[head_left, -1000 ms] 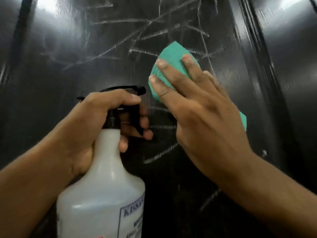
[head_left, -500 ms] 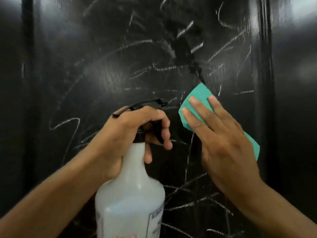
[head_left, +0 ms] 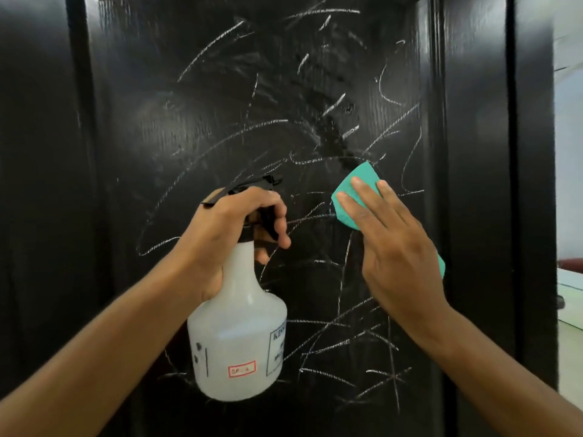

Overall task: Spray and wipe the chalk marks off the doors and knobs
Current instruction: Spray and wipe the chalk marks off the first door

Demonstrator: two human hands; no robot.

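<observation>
A person stands close to a glossy black door (head_left: 151, 127) whose recessed centre panel is covered in white chalk marks (head_left: 239, 127), loose scribbles running from the top of the panel down past the forearms at the bottom. At far left, a darker vertical strip of the frame (head_left: 38, 216) borders the panel.

Left of centre, the left hand (head_left: 227, 228) grips the neck of a translucent white spray bottle (head_left: 238, 335), thumb over the black trigger head (head_left: 252, 187) and fingers curled round the trigger lever. The bottle hangs upright in front of the lower half of the panel, its nozzle pointing right, towards the door. A small red-bordered label and part of a printed box label show on its body; the lettering is too blurred to read.

Just right of the bottle, the right hand (head_left: 391, 247) lies flat against the panel, fingers straight and close together, pressing a teal cloth (head_left: 356, 187) onto the chalked surface. The cloth shows above the fingertips and again as a small corner beside the heel of the hand. Directly above the cloth, a dark, smeared patch breaks the chalk lines.

At far right, beyond the door's raised edge (head_left: 533, 184), a bright pale strip of room (head_left: 569, 171) is visible, too blurred to make out.
</observation>
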